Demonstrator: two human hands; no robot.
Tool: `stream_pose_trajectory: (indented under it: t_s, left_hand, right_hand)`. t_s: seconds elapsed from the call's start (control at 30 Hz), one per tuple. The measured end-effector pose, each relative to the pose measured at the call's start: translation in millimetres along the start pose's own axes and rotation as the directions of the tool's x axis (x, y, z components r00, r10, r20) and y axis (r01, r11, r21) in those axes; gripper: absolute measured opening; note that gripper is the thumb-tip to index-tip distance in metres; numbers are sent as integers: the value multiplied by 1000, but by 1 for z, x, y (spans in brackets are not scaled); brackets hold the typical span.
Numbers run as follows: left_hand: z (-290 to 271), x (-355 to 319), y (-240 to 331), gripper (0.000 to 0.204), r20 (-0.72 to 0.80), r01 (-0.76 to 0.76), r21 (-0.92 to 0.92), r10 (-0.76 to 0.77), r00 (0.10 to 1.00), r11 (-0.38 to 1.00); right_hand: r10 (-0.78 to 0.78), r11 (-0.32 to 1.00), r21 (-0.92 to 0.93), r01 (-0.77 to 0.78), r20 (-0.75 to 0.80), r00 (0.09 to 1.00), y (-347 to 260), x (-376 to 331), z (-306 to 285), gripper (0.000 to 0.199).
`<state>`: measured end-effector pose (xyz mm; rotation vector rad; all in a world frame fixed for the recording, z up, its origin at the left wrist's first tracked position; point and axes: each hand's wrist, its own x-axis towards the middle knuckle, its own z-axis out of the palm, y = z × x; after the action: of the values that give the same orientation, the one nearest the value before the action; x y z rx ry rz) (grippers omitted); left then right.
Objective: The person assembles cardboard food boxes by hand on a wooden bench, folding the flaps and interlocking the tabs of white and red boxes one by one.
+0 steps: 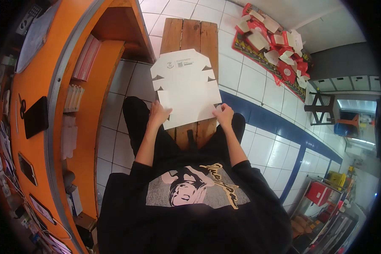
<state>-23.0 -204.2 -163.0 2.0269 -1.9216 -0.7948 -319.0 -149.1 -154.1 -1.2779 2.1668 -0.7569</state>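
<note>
A flat white cardboard box blank point(188, 93), with notched sides and a small printed patch near its far end, lies on a wooden bench point(171, 36) in front of me. At its near left corner my left hand point(157, 113) is closed on the edge, fingers partly hidden under the card. My right hand point(224, 114) pinches the near right corner, where a small side flap is bent up. The blank's main panel stays flat between my hands.
An orange counter point(51, 106) with shelves runs along my left, carrying a black tablet-like case point(36, 117), scissors point(22, 109) and phones. Folded red and white boxes point(279, 51) are heaped on a patterned mat at far right. A dark stool point(321, 109) stands beyond.
</note>
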Motion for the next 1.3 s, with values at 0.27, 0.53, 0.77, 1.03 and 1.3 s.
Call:
stream_pose_trajectory:
  t_s: [0.27,0.53,0.77,1.03,1.3]
  left_hand:
    - [-30,-40,27,81,347,7,172,-67,936,985]
    - [-27,-36,6,77,143,55,-110,-39,989,992]
    - [-19,-18,5,50,-318,29,-367,-154,936,930]
    - [23,-28,39,10,-484,-317,309,435,759,897]
    - [23,-17,22,25,-390,-159,80,177,904,984]
  right_hand:
    - [-444,610,-744,272,-37,895,-36,-39,79,6]
    - [-275,934,-256,247,-77,958,-17,-19,25,13]
    - [187,874,445,-193,58,981,-9,-32,56,22]
    - [302,878,372,-303,62,951,-4,-23,65,31]
    - [306,729,580,-363,198,931,3,-18,56,38]
